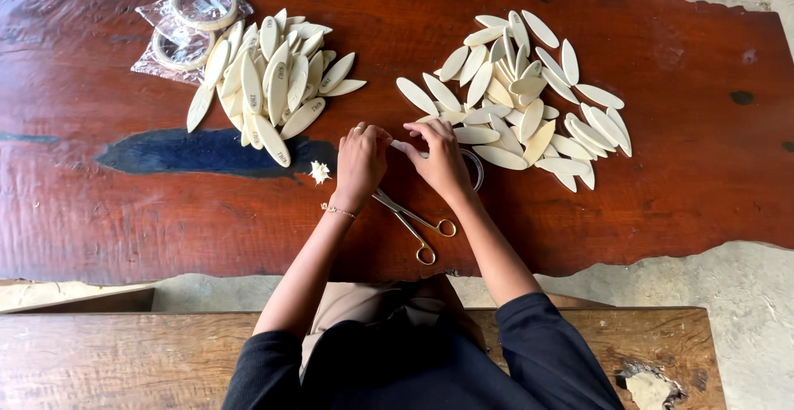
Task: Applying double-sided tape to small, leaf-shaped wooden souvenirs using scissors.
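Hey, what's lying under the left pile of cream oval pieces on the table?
Clear plastic bags holding two tape rolls poke out from beneath the left pile at its upper-left edge. How far they reach under the pile is covered; elsewhere only the red wooden table shows.

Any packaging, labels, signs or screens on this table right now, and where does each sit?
Clear plastic bag: far left corner of the dark red wooden table, crinkled, holding two cream tape rolls.
Small dark stamped marks: on several cream oval wooden pieces in the left pile, too small to read.
No signs or screens.
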